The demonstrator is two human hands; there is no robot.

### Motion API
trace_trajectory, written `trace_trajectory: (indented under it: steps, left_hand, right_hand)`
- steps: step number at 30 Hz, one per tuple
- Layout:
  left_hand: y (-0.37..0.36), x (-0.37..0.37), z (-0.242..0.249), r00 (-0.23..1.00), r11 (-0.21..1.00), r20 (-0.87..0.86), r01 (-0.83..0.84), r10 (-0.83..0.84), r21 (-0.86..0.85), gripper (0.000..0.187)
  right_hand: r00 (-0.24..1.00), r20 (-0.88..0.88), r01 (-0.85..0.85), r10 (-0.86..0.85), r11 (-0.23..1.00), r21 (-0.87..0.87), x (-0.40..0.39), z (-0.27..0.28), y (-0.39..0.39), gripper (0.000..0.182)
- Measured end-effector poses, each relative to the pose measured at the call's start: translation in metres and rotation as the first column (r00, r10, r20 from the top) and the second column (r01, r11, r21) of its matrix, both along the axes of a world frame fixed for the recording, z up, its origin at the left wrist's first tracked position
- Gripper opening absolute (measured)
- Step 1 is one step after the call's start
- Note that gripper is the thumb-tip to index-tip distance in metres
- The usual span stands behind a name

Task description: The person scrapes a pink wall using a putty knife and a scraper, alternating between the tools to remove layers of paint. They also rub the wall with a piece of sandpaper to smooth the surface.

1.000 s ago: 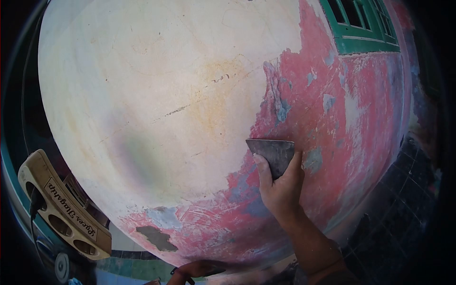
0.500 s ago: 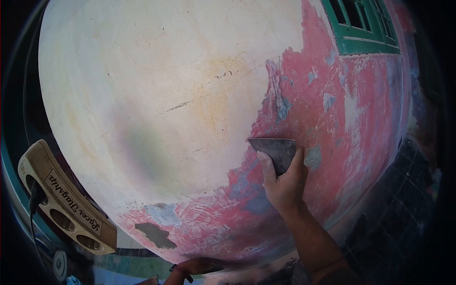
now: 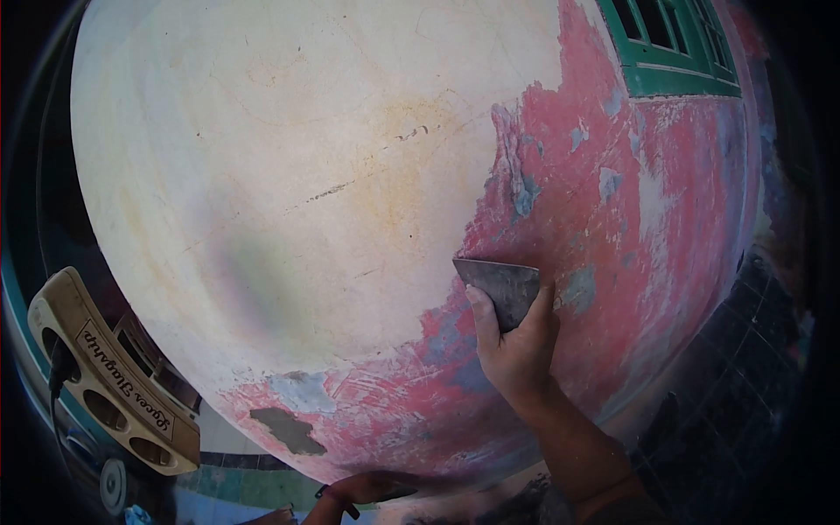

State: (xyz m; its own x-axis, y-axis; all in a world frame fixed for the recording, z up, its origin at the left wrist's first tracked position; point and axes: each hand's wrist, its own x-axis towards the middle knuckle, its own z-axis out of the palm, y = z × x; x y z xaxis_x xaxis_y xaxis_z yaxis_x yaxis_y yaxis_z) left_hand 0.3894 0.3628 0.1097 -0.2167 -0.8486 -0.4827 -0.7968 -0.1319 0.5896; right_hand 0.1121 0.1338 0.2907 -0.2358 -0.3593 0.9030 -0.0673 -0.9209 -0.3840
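My right hand (image 3: 516, 350) grips a dark, flat scraper (image 3: 500, 284), its wide edge against the wall (image 3: 306, 114) where cream paint meets scraped pink. Its left corner touches the ragged cream border. Lower down, my left hand (image 3: 381, 486) lies low by the wall's bottom edge, with a dark band on the wrist. Something dark shows at its fingertips, and whether it is held I cannot make out. Grey and bluish patches show through the pink around the scraper.
A beige power strip (image 3: 118, 385) with a black plug hangs at the lower left. A green window frame (image 3: 678, 74) is at the upper right. Dark floor tiles (image 3: 726, 385) lie at the right, and a round grey object (image 3: 113, 486) is at the bottom left.
My right hand and the scraper have shifted slightly left and down, and the blade has tilted a little. The power strip appears slightly lower and further left.
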Motion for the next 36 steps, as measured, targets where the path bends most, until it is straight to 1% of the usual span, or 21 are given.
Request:
trace_trajectory:
  steps: [1,4,6,7,8,11,13,14,16,17,18,19,21,23,25,28,30,32,33,35,36]
  left_hand:
    - [0.0,0.007,-0.012,1.0,1.0,-0.008,-0.006,0.006,0.0,0.051]
    - [-0.001,0.028,-0.046,0.999,0.999,-0.027,0.036,-0.036,-0.013,0.051]
    - [-0.004,0.037,-0.06,0.998,0.999,-0.043,0.043,-0.044,-0.029,0.051]
    - [-0.004,0.033,-0.055,0.998,0.999,-0.054,0.025,-0.027,-0.032,0.051]
    - [-0.002,0.024,-0.044,0.998,1.0,-0.067,0.005,-0.007,-0.031,0.052]
    - [-0.004,-0.009,0.007,0.999,0.999,0.028,-0.03,0.029,0.029,0.052]
    - [-0.004,0.02,-0.035,1.0,1.0,0.006,0.028,-0.028,-0.003,0.052]
    - [-0.005,0.032,-0.049,0.998,0.998,-0.001,0.057,-0.057,-0.02,0.051]
    - [-0.007,0.031,-0.046,0.999,1.0,-0.036,0.014,-0.015,-0.025,0.052]
    - [-0.004,0.02,-0.033,0.998,1.0,-0.057,-0.011,0.01,-0.02,0.052]
    - [0.0,0.008,-0.018,1.0,0.999,-0.009,-0.022,0.023,0.024,0.051]
    - [-0.004,-0.019,0.023,0.999,0.997,0.041,-0.033,0.03,0.065,0.051]
    - [-0.006,-0.024,0.029,0.997,0.997,0.078,-0.025,0.019,0.076,0.051]
    - [-0.004,0.008,-0.018,0.998,1.0,0.062,0.007,-0.009,0.023,0.05]
    - [-0.005,0.01,-0.015,0.999,1.0,0.054,0.004,-0.006,0.02,0.05]
    - [0.0,-0.004,0.008,0.999,1.0,0.04,0.007,-0.008,0.03,0.051]
    - [0.002,-0.003,0.009,1.0,1.0,0.001,0.0,0.0,0.017,0.051]
    - [0.005,0.02,-0.026,0.997,0.999,-0.068,-0.021,0.02,-0.024,0.051]
    - [0.004,0.026,-0.035,0.998,1.0,-0.051,-0.023,0.022,-0.016,0.051]
    - [0.004,0.033,-0.046,0.999,0.999,-0.012,-0.034,0.034,0.008,0.051]
    - [0.003,0.025,-0.031,1.0,1.0,-0.017,-0.019,0.019,0.002,0.052]
  right_hand:
    - [0.998,-0.043,0.036,-0.038,0.999,-0.038,-0.002,0.0,0.0,0.036]
    - [0.998,-0.028,0.049,-0.047,0.998,0.05,-0.008,0.002,-0.006,0.038]
    - [0.996,0.081,-0.037,0.028,0.994,0.105,-0.003,0.002,-0.007,0.038]
    - [0.988,0.136,-0.086,0.068,0.987,0.132,0.0,0.0,-0.006,0.038]
    - [0.992,0.112,-0.07,0.058,0.992,0.109,0.003,-0.002,-0.004,0.038]
    - [0.999,0.037,-0.022,0.019,0.997,0.068,0.003,-0.006,0.0,0.039]
    - [1.0,-0.02,0.017,-0.015,0.997,0.07,-0.006,-0.002,-0.003,0.039]
    - [1.0,0.019,-0.001,-0.001,0.996,0.09,-0.007,-0.001,-0.004,0.039]
    - [0.995,0.092,-0.047,0.035,0.99,0.133,-0.003,0.0,-0.003,0.039]
    - [0.999,0.049,-0.008,0.003,0.995,0.098,-0.001,-0.002,-0.001,0.039]
    - [1.0,0.003,0.028,-0.029,0.998,0.063,0.001,-0.006,0.001,0.04]
    - [0.997,-0.039,0.065,-0.064,0.998,0.024,0.002,-0.008,0.003,0.04]
    - [0.996,-0.073,0.043,-0.044,0.999,-0.019,-0.001,-0.007,0.002,0.04]
    - [0.997,-0.064,0.043,-0.043,0.999,-0.004,-0.003,-0.005,-0.001,0.039]
    - [0.999,-0.019,0.048,-0.047,0.996,0.081,-0.002,-0.003,-0.005,0.038]
    - [1.0,0.021,0.012,-0.014,0.997,0.075,0.006,-0.011,-0.002,0.037]
    - [1.0,-0.02,-0.007,0.009,0.998,0.063,0.004,-0.014,0.0,0.038]
    - [0.999,-0.049,0.016,-0.013,0.998,0.056,-0.004,-0.011,-0.003,0.038]
    - [0.998,-0.053,0.043,-0.04,0.997,0.062,-0.007,-0.007,-0.005,0.039]
    - [0.999,-0.021,0.031,-0.029,0.996,0.082,-0.006,-0.005,-0.005,0.04]
    - [1.0,0.012,-0.011,0.009,0.995,0.094,-0.001,-0.007,-0.001,0.04]
